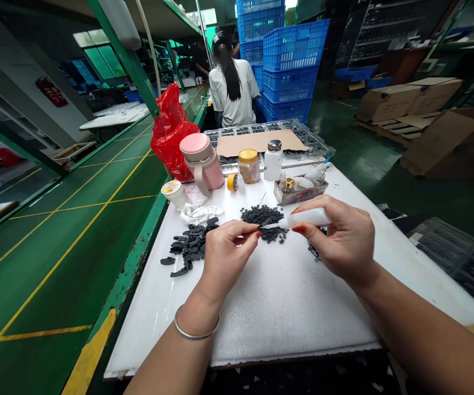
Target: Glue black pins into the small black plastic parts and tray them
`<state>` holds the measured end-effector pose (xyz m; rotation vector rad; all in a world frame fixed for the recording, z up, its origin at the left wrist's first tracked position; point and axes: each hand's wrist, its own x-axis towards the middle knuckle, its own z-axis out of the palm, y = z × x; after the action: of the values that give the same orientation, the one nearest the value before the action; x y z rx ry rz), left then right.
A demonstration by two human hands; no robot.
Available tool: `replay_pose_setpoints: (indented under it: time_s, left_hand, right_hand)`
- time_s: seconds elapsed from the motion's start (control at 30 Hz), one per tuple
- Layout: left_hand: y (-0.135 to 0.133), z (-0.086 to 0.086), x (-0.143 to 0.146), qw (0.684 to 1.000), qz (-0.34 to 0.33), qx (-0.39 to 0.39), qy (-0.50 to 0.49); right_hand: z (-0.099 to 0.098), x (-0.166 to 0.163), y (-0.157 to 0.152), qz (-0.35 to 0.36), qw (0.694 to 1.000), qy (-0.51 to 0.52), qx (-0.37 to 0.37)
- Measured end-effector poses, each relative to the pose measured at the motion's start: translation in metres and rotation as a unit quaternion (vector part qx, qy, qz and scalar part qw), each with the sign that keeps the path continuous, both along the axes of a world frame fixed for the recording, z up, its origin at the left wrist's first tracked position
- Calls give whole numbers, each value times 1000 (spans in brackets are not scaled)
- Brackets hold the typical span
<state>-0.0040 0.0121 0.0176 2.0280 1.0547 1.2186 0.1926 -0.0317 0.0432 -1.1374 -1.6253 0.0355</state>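
My right hand (pixel 339 233) grips a white squeeze bottle (pixel 309 218), tilted so that its narrow nozzle points left. The nozzle tip meets a small black part (pixel 262 226) pinched between the thumb and fingers of my left hand (pixel 231 249); most of that part is hidden by the fingertips. Behind the nozzle lies a heap of small black rings (pixel 261 213). To the left of my left hand is a pile of curved black plastic pieces (pixel 190 247). Some thin black pieces (pixel 314 252) lie partly hidden beside my right hand.
On the white tabletop (pixel 294 307) stand a pink mug (pixel 212 170), a yellow-lidded jar (pixel 249 167), a white bottle with metal cap (pixel 274 162) and a small box of bottles (pixel 300 195). A compartment tray (pixel 319 145) is behind. A person (pixel 235 93) sits beyond, near blue crates (pixel 290 88).
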Motion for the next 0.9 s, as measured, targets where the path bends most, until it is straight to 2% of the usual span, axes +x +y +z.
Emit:
replay_pose_setpoints:
  time_s: [0.27, 0.37, 0.5, 0.57, 0.63, 0.77, 0.83, 0.9]
  left_hand:
    - [-1, 2, 1, 1000, 3, -16, 9]
    - [-2, 4, 1, 999, 3, -35, -1]
    - [-1, 6, 1, 995, 0, -95, -33]
    - [0, 5, 1, 990, -4, -132, -55]
    - [1, 4, 0, 981, -13, -175, -85]
    - [4, 1, -3, 945, -44, -272, -177]
    - [5, 1, -4, 924, -58, -311, -216]
    - [6, 1, -4, 907, -65, -341, -240]
  right_hand:
    - [2, -1, -2, 4, 999, 32, -37]
    - [1, 0, 0, 11, 993, 104, -59]
    - [-3, 6, 9, 40, 970, 226, -75]
    - [-5, 9, 14, 66, 951, 286, -95]
    - [-4, 11, 17, 96, 918, 364, -123]
    - [-3, 10, 22, 174, 812, 515, -213]
    - [-5, 6, 22, 198, 779, 526, -278]
    - [-10, 0, 23, 217, 776, 488, -336]
